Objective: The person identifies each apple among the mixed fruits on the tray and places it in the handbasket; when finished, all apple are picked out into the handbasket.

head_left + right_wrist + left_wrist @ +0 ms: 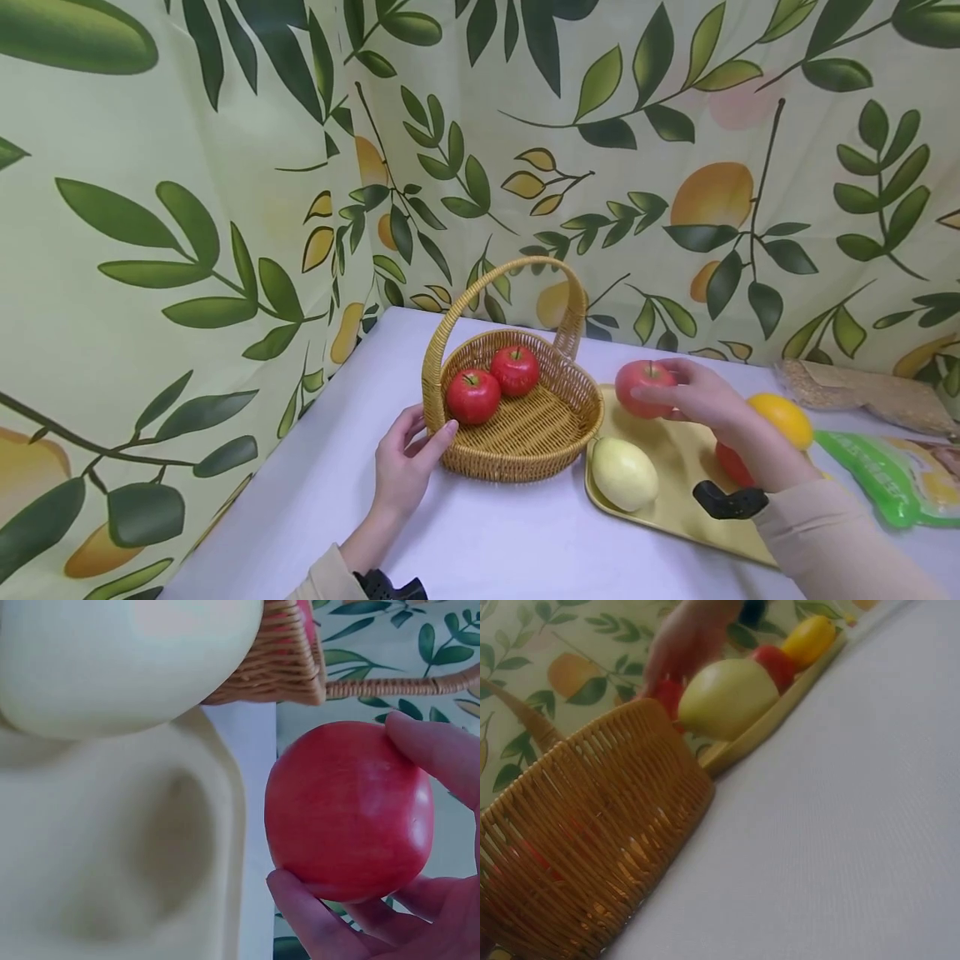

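A wicker basket point(517, 467) with a tall arched handle holds two red apples, one point(473, 397) at the left and another point(515, 371) behind it. My left hand point(405, 467) grips the basket's left side near the handle's foot, thumb at the rim. My right hand point(712, 404) holds a third red apple point(349, 810) between thumb and fingers, above the tray's far left part and just right of the basket. Beneath it, a yellow tray point(690, 521) carries a pale yellow-green pear-like fruit point(624, 475) at its left end.
Partly behind my right forearm are a red fruit point(731, 465) and a yellow-orange fruit point(782, 421). Farther right lie a green packet point(870, 479) and a clear bag of brown grains point(862, 396). A leaf-patterned cloth point(637, 192) hangs behind the white table point(510, 542).
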The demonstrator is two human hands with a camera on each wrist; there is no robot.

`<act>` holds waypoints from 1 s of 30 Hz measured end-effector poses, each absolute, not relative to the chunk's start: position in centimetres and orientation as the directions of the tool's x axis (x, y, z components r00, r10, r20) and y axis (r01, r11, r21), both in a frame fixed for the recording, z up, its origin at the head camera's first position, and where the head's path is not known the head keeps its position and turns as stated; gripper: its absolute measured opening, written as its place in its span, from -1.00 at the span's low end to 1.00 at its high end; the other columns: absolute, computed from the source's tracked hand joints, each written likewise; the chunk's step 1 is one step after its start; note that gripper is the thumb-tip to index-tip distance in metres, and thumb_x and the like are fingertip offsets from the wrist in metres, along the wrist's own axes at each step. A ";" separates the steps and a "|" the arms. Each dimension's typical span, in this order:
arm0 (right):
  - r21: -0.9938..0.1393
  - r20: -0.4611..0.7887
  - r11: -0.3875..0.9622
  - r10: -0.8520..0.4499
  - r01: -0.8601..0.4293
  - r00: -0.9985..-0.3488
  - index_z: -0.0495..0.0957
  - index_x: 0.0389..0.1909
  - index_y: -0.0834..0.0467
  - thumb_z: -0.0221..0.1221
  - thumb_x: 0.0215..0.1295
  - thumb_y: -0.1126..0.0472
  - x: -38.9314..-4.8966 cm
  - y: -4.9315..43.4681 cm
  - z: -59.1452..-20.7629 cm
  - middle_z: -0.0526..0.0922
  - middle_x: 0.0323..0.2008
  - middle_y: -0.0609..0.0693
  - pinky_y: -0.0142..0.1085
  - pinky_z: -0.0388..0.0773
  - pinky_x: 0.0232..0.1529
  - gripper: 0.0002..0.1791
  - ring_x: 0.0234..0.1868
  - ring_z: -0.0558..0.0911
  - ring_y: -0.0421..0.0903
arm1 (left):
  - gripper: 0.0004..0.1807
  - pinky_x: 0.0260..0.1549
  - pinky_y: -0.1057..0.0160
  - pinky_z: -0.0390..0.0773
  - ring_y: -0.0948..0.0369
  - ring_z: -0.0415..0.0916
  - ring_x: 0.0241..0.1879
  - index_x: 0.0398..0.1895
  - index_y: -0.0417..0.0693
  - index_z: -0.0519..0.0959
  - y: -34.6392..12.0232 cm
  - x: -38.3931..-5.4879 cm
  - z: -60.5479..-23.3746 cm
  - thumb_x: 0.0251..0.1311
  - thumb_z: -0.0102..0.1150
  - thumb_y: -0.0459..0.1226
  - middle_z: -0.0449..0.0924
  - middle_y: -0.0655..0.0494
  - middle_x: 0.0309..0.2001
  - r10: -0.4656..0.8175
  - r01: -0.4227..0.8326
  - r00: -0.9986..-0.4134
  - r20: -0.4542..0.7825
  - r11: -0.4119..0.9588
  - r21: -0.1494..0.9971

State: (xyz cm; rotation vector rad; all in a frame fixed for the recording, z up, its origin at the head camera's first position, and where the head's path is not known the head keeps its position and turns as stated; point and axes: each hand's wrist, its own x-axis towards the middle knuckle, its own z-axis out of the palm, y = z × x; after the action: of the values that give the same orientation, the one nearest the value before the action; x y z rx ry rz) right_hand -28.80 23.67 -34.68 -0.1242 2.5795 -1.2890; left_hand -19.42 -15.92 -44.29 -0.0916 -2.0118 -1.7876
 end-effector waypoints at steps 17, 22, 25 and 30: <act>-0.857 -0.161 0.515 -0.299 -0.017 -0.940 0.11 0.51 0.32 0.36 0.31 -0.13 -29.3 21.8 -32.5 0.44 0.28 0.31 -0.07 0.64 0.06 -0.01 0.13 0.57 0.14 | -0.60 0.05 0.02 0.61 0.15 0.61 0.06 0.10 -0.10 0.64 -15.9 -19.4 -44.3 0.24 0.43 -0.18 0.70 0.07 0.00 -0.239 0.351 -0.892 0.383 0.165 0.921; -0.869 -0.154 0.494 -0.318 -0.025 -0.936 0.13 0.52 0.30 0.37 0.31 -0.10 -29.2 21.3 -32.2 0.41 0.32 0.32 -0.04 0.64 0.06 -0.03 0.19 0.53 0.16 | -0.64 0.05 0.04 0.61 0.16 0.61 0.06 0.08 0.00 0.66 -15.9 -19.4 -44.4 0.24 0.43 -0.17 0.71 0.12 -0.02 -0.240 0.356 -0.890 0.388 0.167 0.919; -0.874 -0.147 0.485 -0.335 -0.037 -0.931 0.13 0.52 0.31 0.38 0.31 -0.08 -29.2 20.9 -32.0 0.40 0.34 0.34 -0.03 0.65 0.05 -0.03 0.22 0.51 0.19 | -0.64 0.05 0.02 0.61 0.16 0.61 0.06 0.08 0.01 0.66 -16.0 -19.4 -44.4 0.23 0.44 -0.17 0.71 0.14 -0.02 -0.240 0.355 -0.890 0.387 0.169 0.920; -0.876 -0.144 0.480 -0.357 -0.050 -0.923 0.13 0.51 0.31 0.38 0.30 -0.07 -29.2 20.4 -31.6 0.43 0.32 0.32 -0.02 0.65 0.05 -0.04 0.17 0.55 0.16 | -0.63 0.06 0.03 0.61 0.16 0.61 0.07 0.09 0.02 0.66 -15.9 -19.4 -44.4 0.23 0.43 -0.17 0.70 0.06 0.01 -0.238 0.352 -0.892 0.385 0.170 0.920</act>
State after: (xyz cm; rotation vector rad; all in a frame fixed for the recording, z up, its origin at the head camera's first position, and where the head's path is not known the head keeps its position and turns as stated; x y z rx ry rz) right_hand -29.21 20.37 -31.63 -0.3442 2.4240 -1.4193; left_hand -19.36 -15.95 -44.37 -0.1073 -2.0080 -1.7694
